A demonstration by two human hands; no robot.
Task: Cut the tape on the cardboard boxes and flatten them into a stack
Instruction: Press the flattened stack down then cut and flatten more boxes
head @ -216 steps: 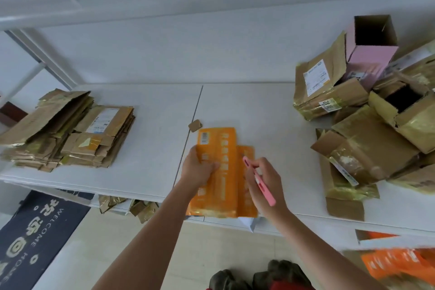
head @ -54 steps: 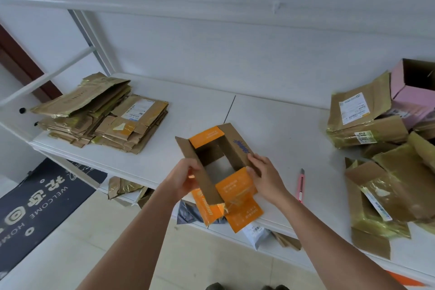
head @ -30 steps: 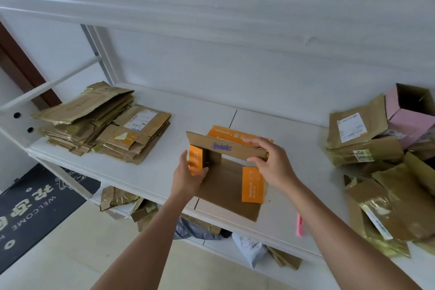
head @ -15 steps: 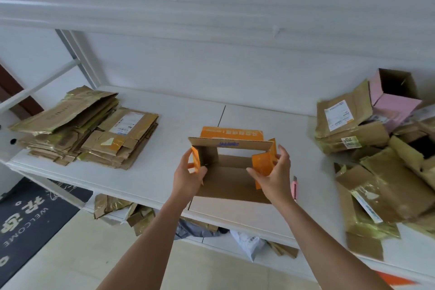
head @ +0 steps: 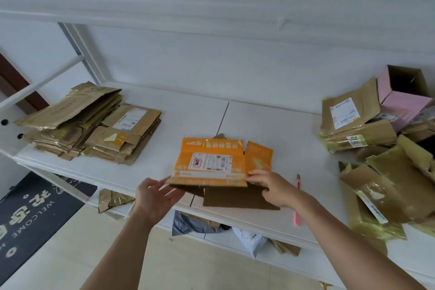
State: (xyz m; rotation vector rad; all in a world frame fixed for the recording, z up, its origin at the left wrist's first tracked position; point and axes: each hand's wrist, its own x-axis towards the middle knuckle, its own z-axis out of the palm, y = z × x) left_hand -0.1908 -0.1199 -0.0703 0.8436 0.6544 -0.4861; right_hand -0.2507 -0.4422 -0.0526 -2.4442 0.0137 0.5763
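Observation:
The orange cardboard box [head: 209, 162] lies pressed flat on the white table [head: 270, 129], label side up, with a brown flap sticking out toward me. My left hand [head: 155, 198] holds its near left corner, thumb above and fingers below. My right hand [head: 270, 186] grips the near right edge, fingers curled over the brown flap. A pink utility knife [head: 297, 200] lies on the table just right of my right hand, untouched. The stack of flattened brown boxes [head: 89, 127] sits at the table's left end.
A heap of taped brown boxes [head: 395, 172] and an open pink box [head: 400, 99] crowd the right end. Cardboard scraps and grey bags [head: 193, 223] lie on the shelf below. A dark welcome mat [head: 30, 216] covers the floor at left.
The orange box stood open as a tube between my hands; now it is collapsed flat on the table, label up. Both hands have dropped to its near edge.

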